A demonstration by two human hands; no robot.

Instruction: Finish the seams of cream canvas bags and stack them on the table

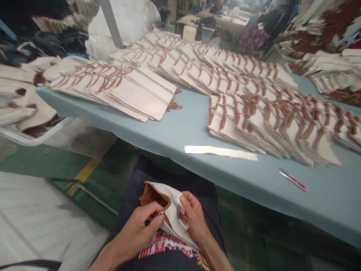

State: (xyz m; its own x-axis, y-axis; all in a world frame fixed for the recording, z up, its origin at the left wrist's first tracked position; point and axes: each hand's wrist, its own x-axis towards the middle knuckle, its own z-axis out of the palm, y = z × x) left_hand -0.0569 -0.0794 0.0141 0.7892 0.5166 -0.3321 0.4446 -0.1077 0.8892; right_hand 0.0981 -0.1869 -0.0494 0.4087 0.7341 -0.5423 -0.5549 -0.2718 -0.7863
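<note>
Blue-green table (180, 131) is covered by rows of cream-and-brown pieces (239, 81); near its edge, a pale strip (221, 152) and pink-handled snips (295, 181) are laid; above the lap, a brown-lined cream pouch (163, 189) is pinched at its rim by the left hand (140, 227); beside it, a curled white band (179, 201) is clasped by the right hand (194, 218).

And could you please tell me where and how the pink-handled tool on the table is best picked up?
I'd take the pink handle from the near right side, as it lies toward the near edge of the table, while the narrow metal end points away to the left, best kept clear.
</note>
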